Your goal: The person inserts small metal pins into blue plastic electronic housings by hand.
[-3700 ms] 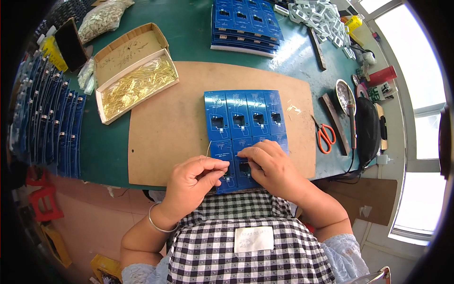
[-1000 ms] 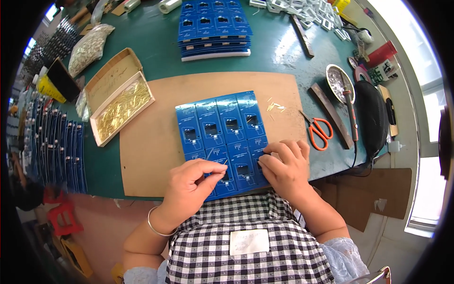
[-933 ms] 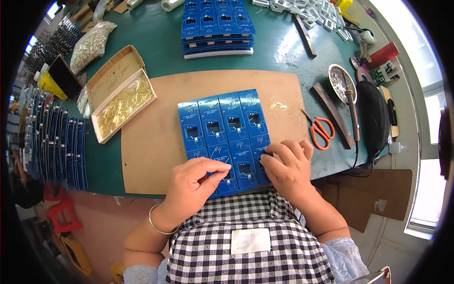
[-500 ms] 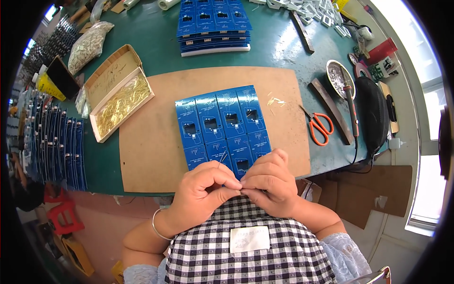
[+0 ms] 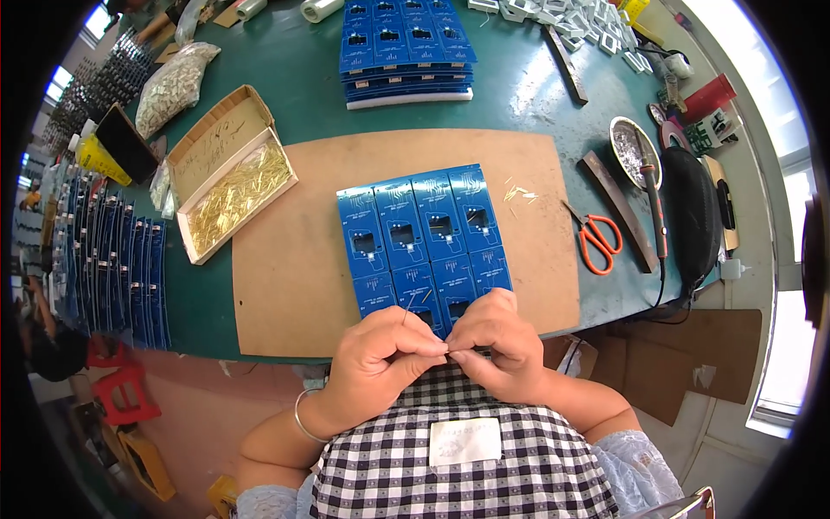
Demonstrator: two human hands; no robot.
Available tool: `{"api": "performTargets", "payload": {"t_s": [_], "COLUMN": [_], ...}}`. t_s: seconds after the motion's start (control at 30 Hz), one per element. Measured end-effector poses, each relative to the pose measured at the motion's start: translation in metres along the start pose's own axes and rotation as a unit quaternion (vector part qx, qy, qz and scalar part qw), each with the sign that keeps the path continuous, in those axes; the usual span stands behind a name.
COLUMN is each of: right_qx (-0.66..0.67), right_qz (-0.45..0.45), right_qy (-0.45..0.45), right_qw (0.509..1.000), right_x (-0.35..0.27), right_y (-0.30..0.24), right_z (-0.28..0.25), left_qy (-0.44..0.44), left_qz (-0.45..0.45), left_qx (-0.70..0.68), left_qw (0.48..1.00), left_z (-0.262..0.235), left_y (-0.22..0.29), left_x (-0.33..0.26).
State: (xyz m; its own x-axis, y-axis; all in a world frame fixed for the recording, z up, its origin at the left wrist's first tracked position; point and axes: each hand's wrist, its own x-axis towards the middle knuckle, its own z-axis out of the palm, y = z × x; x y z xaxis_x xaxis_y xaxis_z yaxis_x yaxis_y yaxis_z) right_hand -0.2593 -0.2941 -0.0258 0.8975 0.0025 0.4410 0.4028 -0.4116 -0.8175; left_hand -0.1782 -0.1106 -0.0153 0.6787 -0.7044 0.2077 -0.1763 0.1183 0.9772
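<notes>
Close to my checked apron, my left hand (image 5: 385, 356) and my right hand (image 5: 497, 348) meet fingertip to fingertip. Both are closed in a pinch; whatever lies between the tips is too small and covered to make out. A thin metal pin (image 5: 408, 309) sticks up from the curled fingers of my left hand. Just beyond the hands lies a blue circuit board panel (image 5: 424, 227) with rows of dark rectangular openings, its near edge partly covered by my fingers. Thin gold-coloured slivers show in some openings.
An open cardboard box (image 5: 238, 195) of gold pins sits left; loose pins (image 5: 519, 193) lie right of the panel. Orange-handled scissors (image 5: 598, 242), a metal bar (image 5: 618, 212) and a soldering iron (image 5: 653, 195) are further right. Stacked blue boards (image 5: 406, 52) stand behind, more boards (image 5: 108, 251) far left.
The whole scene has shifted slightly right and down in the picture, as my head moved. Both hands stay pinched together at the panel's near edge, with little change in their pose.
</notes>
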Motion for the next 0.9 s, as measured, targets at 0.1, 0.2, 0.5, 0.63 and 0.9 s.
{"api": "performTargets", "payload": {"t_s": [0.1,0.2,0.5,0.63,0.9], "right_qx": [0.018,0.04,-0.001,0.03,0.019], "right_qz": [0.011,0.036,0.221,0.254,0.262], "right_qy": [0.004,0.011,0.091,0.065,0.047], "right_qw": [1.0,0.999,0.971,0.965,0.964], "right_x": [0.0,-0.002,-0.01,-0.013,-0.011], "right_y": [0.0,0.001,0.029,0.028,0.032], "right_z": [0.0,-0.002,-0.043,-0.047,-0.052], "left_qy": [0.013,0.046,0.031,0.021,-0.002], "left_qz": [-0.008,-0.029,0.014,0.03,0.013], "left_qx": [0.021,0.084,0.363,0.414,0.421], "left_qw": [1.0,0.995,0.931,0.909,0.907], "left_z": [0.0,-0.003,-0.012,-0.011,-0.009], "left_y": [0.0,0.002,-0.004,-0.008,-0.004], "left_x": [-0.001,-0.002,0.012,0.013,0.018]}}
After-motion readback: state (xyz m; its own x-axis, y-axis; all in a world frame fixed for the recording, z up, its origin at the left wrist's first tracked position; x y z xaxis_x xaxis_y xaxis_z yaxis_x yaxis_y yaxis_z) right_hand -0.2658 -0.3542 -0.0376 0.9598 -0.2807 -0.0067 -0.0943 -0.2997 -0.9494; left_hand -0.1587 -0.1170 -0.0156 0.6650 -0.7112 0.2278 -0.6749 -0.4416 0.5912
